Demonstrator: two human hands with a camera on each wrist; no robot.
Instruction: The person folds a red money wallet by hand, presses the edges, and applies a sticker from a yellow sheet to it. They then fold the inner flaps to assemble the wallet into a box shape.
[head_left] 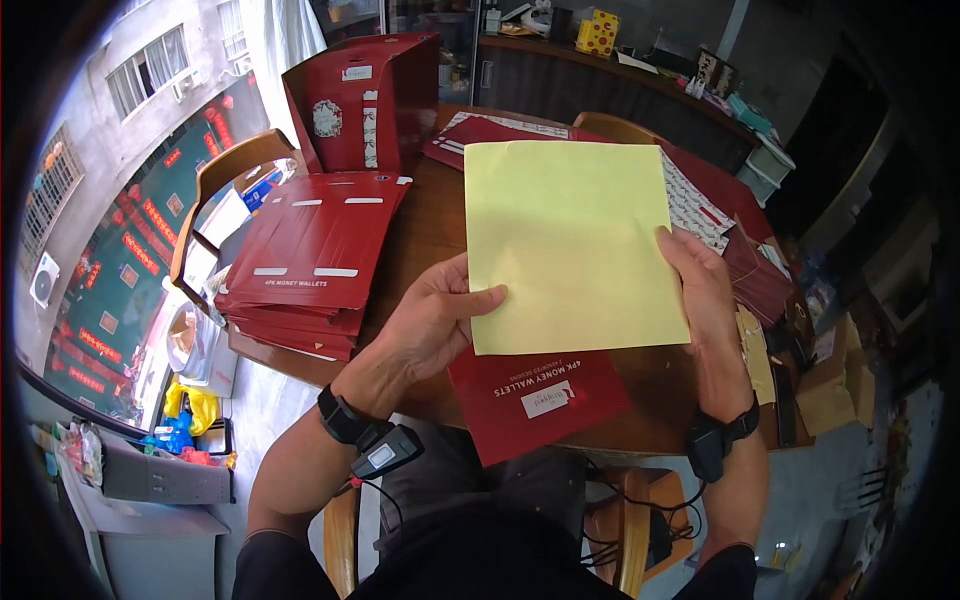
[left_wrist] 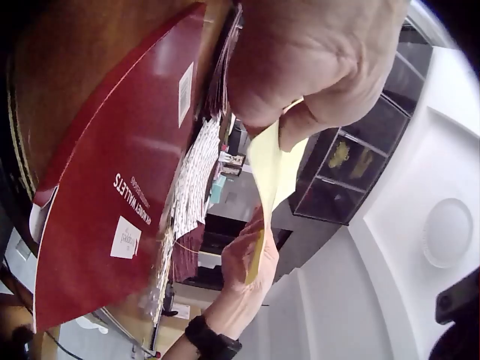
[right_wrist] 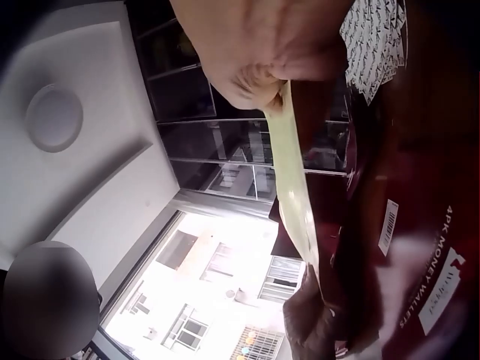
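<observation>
Hands at a round brown wooden table point(head_left: 430, 225), seen from above. Left hand point(head_left: 435, 320) pinching the lower left edge of a pale yellow square paper sheet point(head_left: 570, 240), thumb curled across the front, fingers behind. Right hand point(head_left: 700, 290) gripping the right edge, thumb on the front, fingers wrapped behind. Sheet held upright above the table, well off the surface, slightly tilted toward the camera. From the left wrist view, same yellow sheet point(left_wrist: 274, 169) clamped between thumb and fingers of that hand point(left_wrist: 315, 60); from the right wrist view, sheet point(right_wrist: 296, 195) seen edge-on, pinched under the fingers of the right hand point(right_wrist: 262, 52).

Directly below the sheet, at the near table edge, a flat dark red card packet point(head_left: 535, 395) printed "4PK MONEY WALLETS", overhanging toward the lap. To the left, a stack of flattened dark red card packets point(head_left: 305, 265), and behind it an upright dark red card box point(head_left: 365, 100). Further right, black-and-white patterned sheets point(head_left: 695, 210) and more red card.

Probably a matter of handling the sheet before placing it with the packet. Best done with light pinches at opposite edges, even tension to avoid creasing, corners squared to the red packet below before lowering.
</observation>
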